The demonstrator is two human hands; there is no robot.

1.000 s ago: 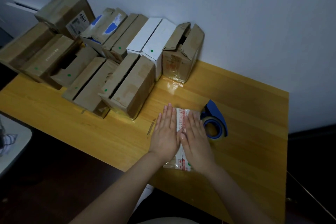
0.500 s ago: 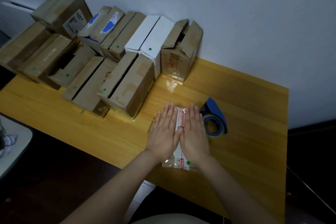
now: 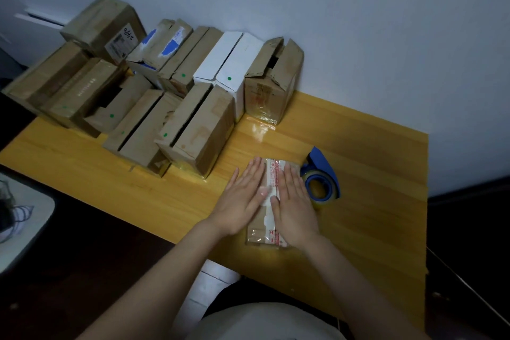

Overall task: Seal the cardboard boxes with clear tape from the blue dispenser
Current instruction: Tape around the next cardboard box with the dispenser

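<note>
A small flat cardboard box (image 3: 271,176) with red print and clear tape along its top lies near the front edge of the yellow wooden table (image 3: 372,174). My left hand (image 3: 244,197) lies flat on its left half, fingers straight. My right hand (image 3: 294,203) lies flat on its right half, fingers straight too. A strip of the taped seam shows between them. The blue tape dispenser (image 3: 321,174) with its roll of clear tape sits on the table just right of the box, untouched.
Several cardboard boxes (image 3: 198,130), some with open flaps, and a white box (image 3: 230,69) are stacked along the wall at the table's left and back. The table's right edge drops to dark floor. A grey surface (image 3: 24,218) stands low at the left.
Both hands have slid a little toward me along the box top, uncovering more of its far end. The dispenser and the stacked boxes have not moved.
</note>
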